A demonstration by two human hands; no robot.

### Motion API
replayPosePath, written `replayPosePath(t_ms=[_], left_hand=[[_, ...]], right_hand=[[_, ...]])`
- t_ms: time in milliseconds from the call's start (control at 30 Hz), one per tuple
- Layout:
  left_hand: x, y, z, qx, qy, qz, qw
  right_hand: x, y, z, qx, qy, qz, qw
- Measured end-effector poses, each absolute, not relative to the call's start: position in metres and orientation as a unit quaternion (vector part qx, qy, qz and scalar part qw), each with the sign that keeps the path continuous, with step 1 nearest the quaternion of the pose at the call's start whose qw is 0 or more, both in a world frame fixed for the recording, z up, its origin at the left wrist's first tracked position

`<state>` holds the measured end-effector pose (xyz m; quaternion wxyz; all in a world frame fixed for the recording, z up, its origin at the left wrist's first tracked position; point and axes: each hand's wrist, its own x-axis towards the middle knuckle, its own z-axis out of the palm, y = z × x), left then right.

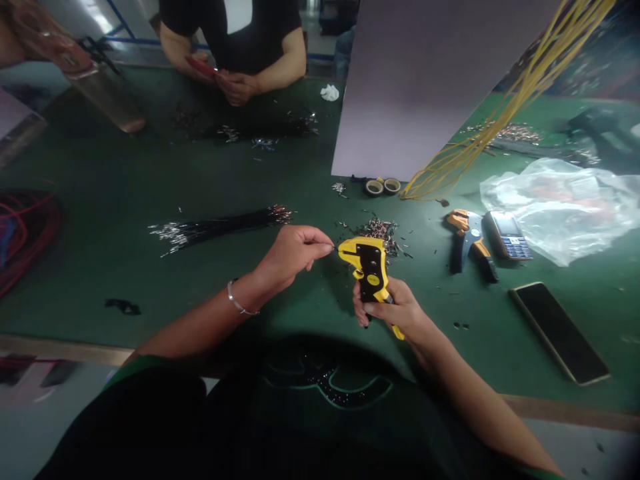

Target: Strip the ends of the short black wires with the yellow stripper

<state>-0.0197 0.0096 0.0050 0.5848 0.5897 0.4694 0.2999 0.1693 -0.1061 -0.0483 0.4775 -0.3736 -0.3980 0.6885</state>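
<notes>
Yellow-and-black plastic wire stripper, pistol-shaped, gripped in the right hand above the dark green work mat; the fingers curl closed around its handle. We judge it rigid and fairly light, and the handle is the natural place to hold it. Left hand, with a thin silver bangle at the wrist, pinches a fine dark wire between thumb and forefinger, the tip at the stripper's yellow nose. We expect the wire to be light, thin and springy, best held close to its end.

Just beyond the stripper: a loose heap of copper-coloured wire scraps. Ahead of the left hand: a bundle of black wires with bare metal ends. To the right of the right hand: an orange-and-blue wire stripper, a silver keypad mobile phone, a black-screened smartphone and a crumpled clear plastic bag. Far ahead, a co-worker's hands hold a red object.

We cannot see where the wire enters the tool; the tool's nose and the fingertips hide it. The right thumb is also hard to make out.
</notes>
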Motion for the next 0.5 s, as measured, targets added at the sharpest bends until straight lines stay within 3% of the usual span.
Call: replayPosePath(t_ms=[500], left_hand=[[-0.0191, 0.0093, 0.0025, 0.571, 0.473, 0.291, 0.604]], right_hand=[[0.1632, -0.11, -0.0465, -0.413, -0.381, 0.666, 0.491]])
